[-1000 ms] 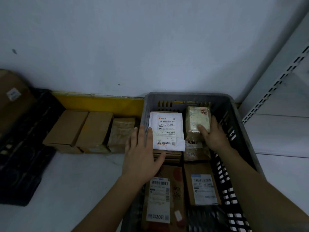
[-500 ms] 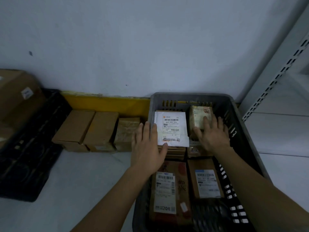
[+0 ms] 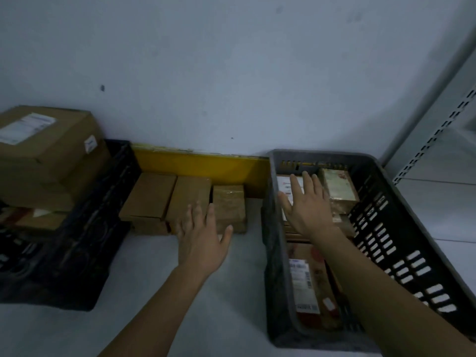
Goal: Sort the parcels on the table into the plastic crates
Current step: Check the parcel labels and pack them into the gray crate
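Three brown cardboard parcels stand in a row on the white table against a yellow strip: a left one point(image 3: 149, 195), a middle one point(image 3: 189, 199) and a taped right one point(image 3: 228, 204). My left hand point(image 3: 202, 239) hovers open with spread fingers over the middle and right parcels, holding nothing. The grey plastic crate point(image 3: 360, 161) on the right holds several parcels, among them a white-labelled one point(image 3: 286, 186) and a taped one point(image 3: 338, 188). My right hand point(image 3: 307, 206) lies open above the white-labelled parcel inside the crate.
A black crate point(image 3: 85, 240) at the left carries large cardboard boxes point(image 3: 43, 153). A white metal shelf upright point(image 3: 438, 130) rises at the right. A wall stands close behind. White table surface point(image 3: 144, 292) lies between the two crates.
My left hand has left the grey crate and moved left over the row of parcels on the table. My right hand has let go of the taped parcel and shifted left. The view has turned left.
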A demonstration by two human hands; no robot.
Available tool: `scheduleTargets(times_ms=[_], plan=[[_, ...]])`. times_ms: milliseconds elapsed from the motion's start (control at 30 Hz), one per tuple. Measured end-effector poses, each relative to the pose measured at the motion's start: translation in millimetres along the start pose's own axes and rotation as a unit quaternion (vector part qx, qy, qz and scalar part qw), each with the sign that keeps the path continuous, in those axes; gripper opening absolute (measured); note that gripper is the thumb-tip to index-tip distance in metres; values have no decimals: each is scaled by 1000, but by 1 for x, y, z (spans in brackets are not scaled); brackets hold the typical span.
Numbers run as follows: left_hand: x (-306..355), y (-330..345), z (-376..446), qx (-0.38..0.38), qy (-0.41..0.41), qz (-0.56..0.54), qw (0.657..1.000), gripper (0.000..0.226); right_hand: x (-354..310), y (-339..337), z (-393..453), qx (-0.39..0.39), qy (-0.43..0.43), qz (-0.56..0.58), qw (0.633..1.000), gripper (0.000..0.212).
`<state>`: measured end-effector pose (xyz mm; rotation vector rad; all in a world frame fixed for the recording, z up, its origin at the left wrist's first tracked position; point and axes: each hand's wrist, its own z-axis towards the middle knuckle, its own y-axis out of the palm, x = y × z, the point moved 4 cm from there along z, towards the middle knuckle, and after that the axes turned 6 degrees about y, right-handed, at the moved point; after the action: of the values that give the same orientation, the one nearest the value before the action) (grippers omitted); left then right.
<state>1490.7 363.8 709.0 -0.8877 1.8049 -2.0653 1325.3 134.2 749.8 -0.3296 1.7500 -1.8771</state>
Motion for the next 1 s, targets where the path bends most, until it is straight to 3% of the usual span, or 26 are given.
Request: scheduleTargets(times_ms=[133,333,700,1000], plan=[[-54,-12,-15,-15,8,10,1000,92,-68,1,-29,37,-9,30,999,88],[-100,-14,-18,-37,18,8,999,90,-129,35,-64,-19,-4,11,1000,84],[-125,14,33,-102,5,25,994,90,-137,131,-31,-152,60,-42,986,87],[-127,51,76,-155,15,42,987,88,-140,194,-1,-204,67,-38,976,85]])
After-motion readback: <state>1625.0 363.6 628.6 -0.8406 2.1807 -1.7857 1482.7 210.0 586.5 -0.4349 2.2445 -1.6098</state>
